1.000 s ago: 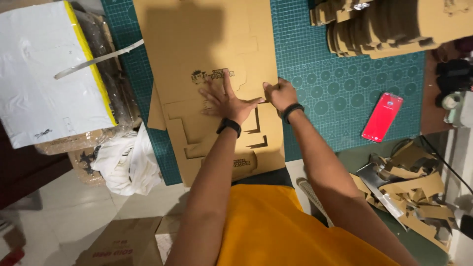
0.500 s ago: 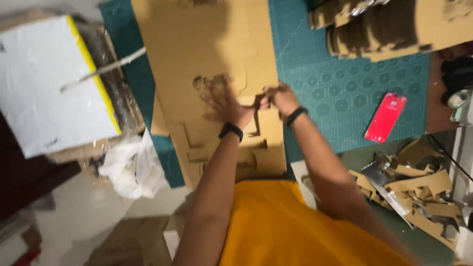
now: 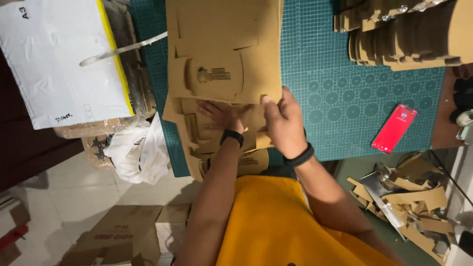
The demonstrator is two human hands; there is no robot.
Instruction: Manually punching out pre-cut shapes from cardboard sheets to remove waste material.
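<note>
The right hand [image 3: 282, 123] is gripping the lower edge of a cut cardboard sheet [image 3: 224, 49], lifting it over the green cutting mat [image 3: 345, 64]. The left hand [image 3: 220, 114] is lying flat, fingers spread, on cardboard pieces [image 3: 197, 138] beneath. A red phone [image 3: 394, 128] is resting nearby.

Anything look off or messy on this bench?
Mostly tidy. Cardboard offcuts lie in a loose heap right of the cutting mat, and the red phone sits askew on the mat. Both hands work the cardboard sheets.

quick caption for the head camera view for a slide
Right hand lifts a cut cardboard sheet off a green cutting mat while the left hand presses the pieces beneath.
</note>
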